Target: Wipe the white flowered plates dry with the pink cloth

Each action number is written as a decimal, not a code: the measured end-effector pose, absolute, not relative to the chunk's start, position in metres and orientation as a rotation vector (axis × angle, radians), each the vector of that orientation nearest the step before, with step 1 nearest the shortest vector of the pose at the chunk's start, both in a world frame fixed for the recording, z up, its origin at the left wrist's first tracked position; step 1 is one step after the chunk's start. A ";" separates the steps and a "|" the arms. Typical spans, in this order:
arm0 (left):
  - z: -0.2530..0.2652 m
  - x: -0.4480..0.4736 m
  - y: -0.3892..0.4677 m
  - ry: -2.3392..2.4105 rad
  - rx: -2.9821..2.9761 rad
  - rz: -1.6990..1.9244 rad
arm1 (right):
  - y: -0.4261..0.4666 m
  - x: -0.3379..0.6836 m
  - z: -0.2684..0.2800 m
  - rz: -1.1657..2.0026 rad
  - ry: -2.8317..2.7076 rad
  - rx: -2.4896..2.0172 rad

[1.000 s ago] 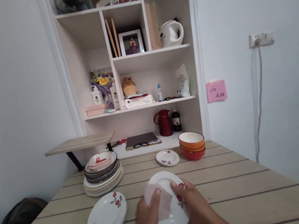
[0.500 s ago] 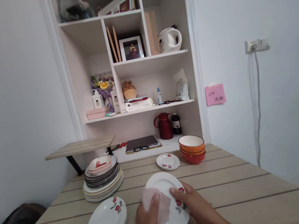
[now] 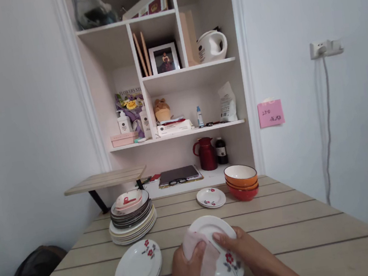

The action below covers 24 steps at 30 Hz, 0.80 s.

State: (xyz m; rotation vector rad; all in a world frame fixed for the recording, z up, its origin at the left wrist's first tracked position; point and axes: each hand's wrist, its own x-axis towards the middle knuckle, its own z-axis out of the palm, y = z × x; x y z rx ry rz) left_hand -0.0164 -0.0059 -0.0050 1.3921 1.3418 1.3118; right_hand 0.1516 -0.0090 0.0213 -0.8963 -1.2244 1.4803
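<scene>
A white plate with red flowers [image 3: 217, 229] is held tilted above the table, its face toward me. My right hand [image 3: 242, 248] grips its right rim, thumb on the face and fingers behind. My left hand [image 3: 190, 265] pinches a pale pink cloth [image 3: 210, 262] against the plate's left side, thumb on top; its other fingers are mostly hidden. To the left lies a short stack of matching flowered plates [image 3: 137, 270]. Farther back sit small flowered plates [image 3: 211, 197], beside stacked orange and red bowls [image 3: 241, 182].
A tall stack of plates [image 3: 133, 227], topped by small dishes [image 3: 129, 199], stands at the left near a raised wooden shelf [image 3: 107, 179]. Behind the slatted table [image 3: 306, 226] are a laptop [image 3: 178, 174], a red jug [image 3: 207, 154] and a dark bottle [image 3: 221, 151].
The plate has turned slightly in my hands, its flowers now lower on the right side. The cloth has shifted and bunched a little. The whole view has swung slightly left.
</scene>
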 end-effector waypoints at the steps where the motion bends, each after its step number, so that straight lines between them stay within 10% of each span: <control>1: -0.006 -0.017 -0.005 1.331 1.389 1.307 | -0.010 0.151 0.022 1.486 -1.227 -0.896; 24: -0.029 -0.011 0.011 1.317 1.142 1.433 | -0.004 0.117 -0.008 1.606 -0.652 -0.731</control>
